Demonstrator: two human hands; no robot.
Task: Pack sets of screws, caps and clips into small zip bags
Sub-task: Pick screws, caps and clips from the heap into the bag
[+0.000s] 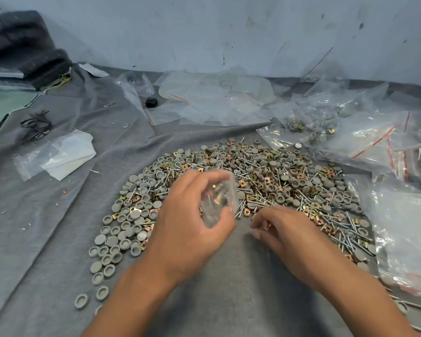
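A wide heap of grey round caps (pixel 122 229), silver screws (pixel 255 181) and brass clips (pixel 326 171) lies on a grey cloth (pixel 46 227). My left hand (pixel 192 222) grips a small clear zip bag (pixel 219 198) with a few clips and caps inside, held just above the heap's near edge. My right hand (pixel 284 229) hovers beside it to the right, fingers curled and fingertips pinched together; I cannot tell whether they hold a small part.
Stacks of empty zip bags with red seal lines (pixel 404 234) lie at the right. Filled bags (pixel 326 122) and loose plastic (pixel 214 100) sit at the back. A white packet (pixel 58 156) and black wires (pixel 35 127) lie left. A wall stands behind.
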